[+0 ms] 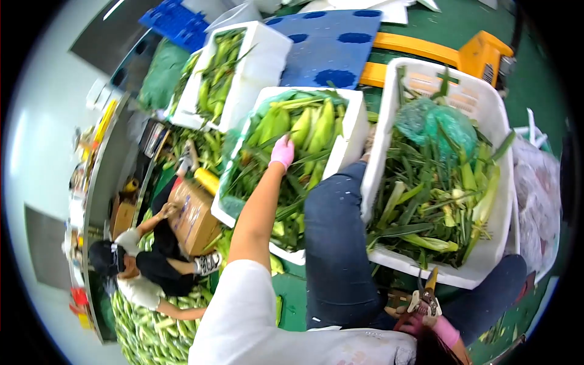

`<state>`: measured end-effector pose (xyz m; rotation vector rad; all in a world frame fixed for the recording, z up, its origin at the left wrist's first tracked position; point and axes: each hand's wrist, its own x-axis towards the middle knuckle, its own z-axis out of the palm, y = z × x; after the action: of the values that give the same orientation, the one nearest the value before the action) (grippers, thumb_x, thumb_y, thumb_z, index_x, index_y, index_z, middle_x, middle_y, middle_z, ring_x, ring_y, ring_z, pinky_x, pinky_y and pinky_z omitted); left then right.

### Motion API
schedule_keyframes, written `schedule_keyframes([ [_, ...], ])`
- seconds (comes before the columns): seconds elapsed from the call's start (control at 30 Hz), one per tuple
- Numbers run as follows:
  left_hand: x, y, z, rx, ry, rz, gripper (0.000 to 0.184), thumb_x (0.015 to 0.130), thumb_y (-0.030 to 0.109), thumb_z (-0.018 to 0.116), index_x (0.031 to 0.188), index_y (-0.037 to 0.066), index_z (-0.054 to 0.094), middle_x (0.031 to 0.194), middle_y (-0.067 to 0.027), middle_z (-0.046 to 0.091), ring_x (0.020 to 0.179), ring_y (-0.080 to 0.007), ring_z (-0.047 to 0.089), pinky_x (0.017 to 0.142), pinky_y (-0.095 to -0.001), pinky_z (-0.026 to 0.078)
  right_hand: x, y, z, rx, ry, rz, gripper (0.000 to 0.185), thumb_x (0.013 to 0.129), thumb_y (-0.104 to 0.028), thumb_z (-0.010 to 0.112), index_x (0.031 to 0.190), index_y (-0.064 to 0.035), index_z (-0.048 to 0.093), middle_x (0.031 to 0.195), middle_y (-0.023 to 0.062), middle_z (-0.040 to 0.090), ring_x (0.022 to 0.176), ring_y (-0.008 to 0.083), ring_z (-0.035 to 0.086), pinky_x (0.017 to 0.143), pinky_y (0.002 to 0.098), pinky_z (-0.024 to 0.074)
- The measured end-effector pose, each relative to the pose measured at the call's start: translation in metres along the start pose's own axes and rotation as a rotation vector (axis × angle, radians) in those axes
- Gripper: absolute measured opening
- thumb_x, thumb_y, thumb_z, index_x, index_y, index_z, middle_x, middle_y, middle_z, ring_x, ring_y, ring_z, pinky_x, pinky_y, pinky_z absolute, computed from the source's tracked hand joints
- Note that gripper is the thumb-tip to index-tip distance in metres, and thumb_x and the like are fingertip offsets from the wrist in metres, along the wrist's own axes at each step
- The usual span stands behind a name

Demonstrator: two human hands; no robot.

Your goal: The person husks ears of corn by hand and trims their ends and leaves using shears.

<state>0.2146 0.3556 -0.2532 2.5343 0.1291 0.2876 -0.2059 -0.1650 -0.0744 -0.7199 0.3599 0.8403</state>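
Observation:
My left hand, in a pink glove, reaches into a white foam box lined with green plastic. Its fingers are closed at the end of a green-husked ear of corn, though their tips are partly hidden. Several more ears and loose leaves lie around it. Low on the right, near my knee, my right hand, also pink-gloved, is closed around pruning shears. The shears point up toward the rim of a white plastic crate heaped with corn husks and leaves.
Another person sits at the left beside a cardboard box and a large pile of corn. Behind stand another foam box of corn, a blue pallet and a yellow pallet jack. A bagged container is at right.

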Motion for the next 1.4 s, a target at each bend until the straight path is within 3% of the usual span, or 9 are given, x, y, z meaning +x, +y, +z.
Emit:
schedule_keyframes([
  [0.13, -0.003, 0.052, 0.005, 0.615, -0.187, -0.291, 0.069, 0.076, 0.047, 0.078, 0.131, 0.009, 0.061, 0.130, -0.0205, 0.064, 0.116, -0.0407, 0.063, 0.102, -0.0505, 0.050, -0.014, 0.027, -0.015, 0.165, 0.023, -0.036, 0.067, 0.078, -0.023, 0.081, 0.135, -0.0061, 0.049, 0.124, 0.0162, 0.063, 0.121, 0.0334, 0.061, 0.101, 0.0493, 0.0521],
  [0.2, 0.009, 0.040, 0.004, 0.528, -0.399, -0.376, 0.070, 0.074, 0.038, 0.086, 0.130, 0.006, 0.061, 0.123, -0.0187, 0.068, 0.109, -0.0350, 0.067, 0.093, -0.0470, 0.055, -0.021, 0.037, -0.023, 0.229, 0.011, -0.078, 0.066, 0.078, -0.016, 0.080, 0.135, -0.0061, 0.048, 0.123, 0.0150, 0.062, 0.123, 0.0330, 0.060, 0.103, 0.0487, 0.0508],
  [0.27, -0.012, 0.014, -0.002, -0.327, -0.404, -0.477, 0.060, 0.078, 0.024, 0.087, 0.126, 0.000, 0.061, 0.117, -0.0153, 0.070, 0.102, -0.0263, 0.069, 0.086, -0.0405, 0.057, -0.022, 0.042, -0.029, 0.284, -0.011, -0.129, 0.067, 0.077, -0.009, 0.080, 0.136, -0.0060, 0.048, 0.123, 0.0137, 0.062, 0.124, 0.0326, 0.059, 0.105, 0.0480, 0.0495],
  [0.4, -0.060, 0.092, -0.056, -0.346, -0.135, 0.018, 0.060, 0.077, 0.021, 0.086, 0.123, 0.000, 0.056, 0.108, -0.0105, 0.071, 0.098, -0.0206, 0.068, 0.089, -0.0345, 0.054, -0.018, 0.010, -0.021, -0.008, 0.030, -0.298, 0.055, 0.075, 0.000, 0.073, 0.125, -0.0064, 0.052, 0.110, 0.0065, 0.061, 0.100, 0.0202, 0.063, 0.088, 0.0360, 0.0532],
  [0.53, -0.128, 0.284, -0.119, 0.200, -0.095, 0.267, 0.081, 0.074, 0.039, 0.085, 0.138, 0.004, 0.051, 0.107, -0.0223, 0.071, 0.098, -0.0382, 0.070, 0.086, -0.0425, 0.056, 0.002, -0.026, -0.008, -0.670, 0.296, -0.521, 0.048, 0.073, 0.000, 0.063, 0.118, -0.0072, 0.050, 0.099, 0.0030, 0.056, 0.086, 0.0114, 0.053, 0.077, 0.0288, 0.0481],
  [0.77, -0.225, 0.416, -0.094, 0.324, -0.031, 0.883, 0.072, 0.067, 0.026, 0.088, 0.132, 0.012, 0.061, 0.102, -0.0132, 0.064, 0.089, -0.0341, 0.064, 0.076, -0.0437, 0.053, 0.002, -0.069, 0.004, -0.647, 0.445, -0.551, 0.069, 0.080, -0.034, 0.080, 0.129, 0.0040, 0.049, 0.103, 0.0107, 0.059, 0.095, 0.0206, 0.057, 0.087, 0.0342, 0.0488],
  [1.07, -0.252, 0.443, -0.061, 0.479, -0.116, 0.884, 0.075, 0.063, 0.021, 0.089, 0.133, 0.019, 0.063, 0.098, -0.0113, 0.063, 0.088, -0.0327, 0.065, 0.074, -0.0433, 0.054, -0.030, -0.087, -0.033, -1.012, 0.513, -0.435, 0.090, 0.078, -0.045, 0.077, 0.142, 0.0086, 0.044, 0.116, 0.0244, 0.066, 0.105, 0.0292, 0.067, 0.092, 0.0384, 0.0514],
  [1.3, -0.259, 0.448, -0.053, 0.370, -0.006, 0.833, 0.071, 0.068, 0.022, 0.087, 0.133, 0.015, 0.061, 0.108, -0.0149, 0.062, 0.092, -0.0364, 0.064, 0.078, -0.0438, 0.054, -0.034, -0.081, -0.025, -0.614, 0.410, -0.408, 0.090, 0.076, -0.048, 0.079, 0.138, 0.0092, 0.047, 0.121, 0.0251, 0.064, 0.119, 0.0335, 0.059, 0.105, 0.0352, 0.0446],
  [1.4, -0.266, 0.444, -0.050, 0.343, -0.032, 0.925, 0.071, 0.067, 0.022, 0.087, 0.133, 0.014, 0.062, 0.105, -0.0143, 0.063, 0.090, -0.0360, 0.064, 0.076, -0.0430, 0.053, -0.052, -0.101, -0.013, -0.484, 0.342, -0.409, 0.077, 0.081, -0.030, 0.076, 0.136, 0.0113, 0.041, 0.113, 0.0252, 0.065, 0.059, 0.0286, 0.070, 0.071, 0.0384, 0.0579],
])
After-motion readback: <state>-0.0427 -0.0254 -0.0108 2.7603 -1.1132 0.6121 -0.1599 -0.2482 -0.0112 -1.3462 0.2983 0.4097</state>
